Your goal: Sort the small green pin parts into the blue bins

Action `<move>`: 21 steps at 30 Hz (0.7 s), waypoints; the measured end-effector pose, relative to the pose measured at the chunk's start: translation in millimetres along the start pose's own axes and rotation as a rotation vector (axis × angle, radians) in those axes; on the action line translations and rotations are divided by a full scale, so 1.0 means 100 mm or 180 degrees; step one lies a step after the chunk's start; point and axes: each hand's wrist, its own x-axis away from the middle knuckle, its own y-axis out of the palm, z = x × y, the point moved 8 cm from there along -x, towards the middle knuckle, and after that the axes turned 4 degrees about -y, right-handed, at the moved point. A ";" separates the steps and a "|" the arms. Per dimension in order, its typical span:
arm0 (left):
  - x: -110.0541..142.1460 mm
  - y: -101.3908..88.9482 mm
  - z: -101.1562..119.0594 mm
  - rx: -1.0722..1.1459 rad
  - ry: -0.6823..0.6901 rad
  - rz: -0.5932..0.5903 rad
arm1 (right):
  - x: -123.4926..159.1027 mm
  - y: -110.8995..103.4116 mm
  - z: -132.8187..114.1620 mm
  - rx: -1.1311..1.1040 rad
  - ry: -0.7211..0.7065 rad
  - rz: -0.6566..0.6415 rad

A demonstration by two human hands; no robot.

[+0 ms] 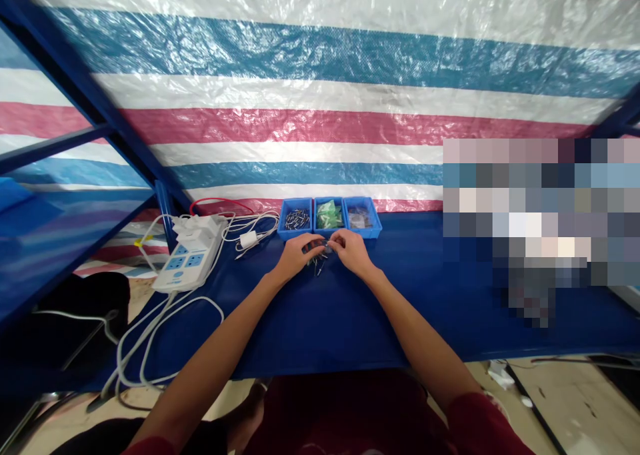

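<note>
My left hand point(296, 256) curves in from the left over the blue tabletop, its thumb and fingertips closing towards a tiny piece I cannot make out. From the other side, my right hand point(353, 250) is closed in a pinch at the same spot, so the fingertips of both hands nearly meet. Just below them lies a small loose heap of thin dark and greenish parts point(319, 264), partly covered by my left hand. Behind the hands three blue bins stand side by side: the left bin point(295, 234) contains dark and silvery slim parts, the middle bin point(321, 230) green-and-white pieces, the right bin point(371, 232) clear-looking pieces.
A white power strip point(186, 266) with plugged-in adapters sits on the left, among looping white cables point(145, 348). A small white charger point(249, 239) lies left of the bins. Striped plastic sheeting point(300, 122) hangs behind the table. A blurred-out area covers the right side.
</note>
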 end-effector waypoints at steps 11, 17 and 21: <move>0.02 -0.06 0.03 -0.0005 0.0127 0.0274 | 0.04 -0.10 -0.10 -0.0467 -0.0166 0.0487; 0.02 -0.13 0.05 -0.0019 0.0054 0.0404 | 0.05 -0.03 -0.15 -0.0706 -0.0318 0.0394; 0.02 -0.15 0.06 -0.0030 0.0026 0.0387 | 0.05 0.00 -0.16 -0.0622 -0.0362 0.0255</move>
